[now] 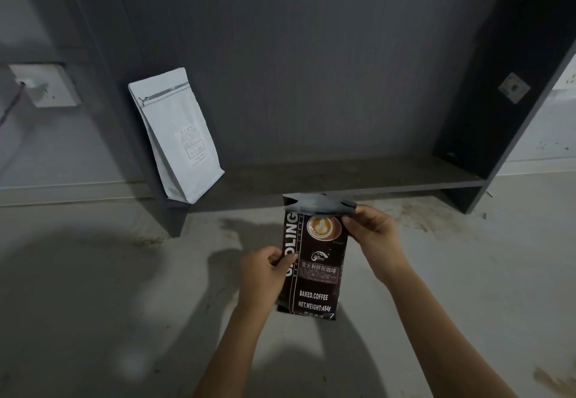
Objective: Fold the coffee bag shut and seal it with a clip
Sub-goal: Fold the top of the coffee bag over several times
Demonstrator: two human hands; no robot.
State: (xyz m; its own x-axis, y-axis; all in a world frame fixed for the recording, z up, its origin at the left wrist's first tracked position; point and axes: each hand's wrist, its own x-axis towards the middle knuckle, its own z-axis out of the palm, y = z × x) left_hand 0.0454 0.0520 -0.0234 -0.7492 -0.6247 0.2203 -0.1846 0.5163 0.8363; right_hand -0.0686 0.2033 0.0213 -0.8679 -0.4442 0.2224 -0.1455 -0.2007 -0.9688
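Observation:
A dark brown coffee bag [314, 266] with a latte picture and white lettering is held upright in the air above the floor. Its top strip [318, 203] is bent over toward me, showing a silvery inside. My left hand [263, 276] grips the bag's left edge at mid height. My right hand [371, 229] pinches the upper right corner just under the bent strip. No clip shows anywhere in the view.
A white coffee bag [179, 135] with a zip strip leans against the left upright of a dark, low shelf unit [343, 179]. The grey concrete floor [124, 288] is stained near the shelf. A wall socket [43, 85] with a cable sits at the left.

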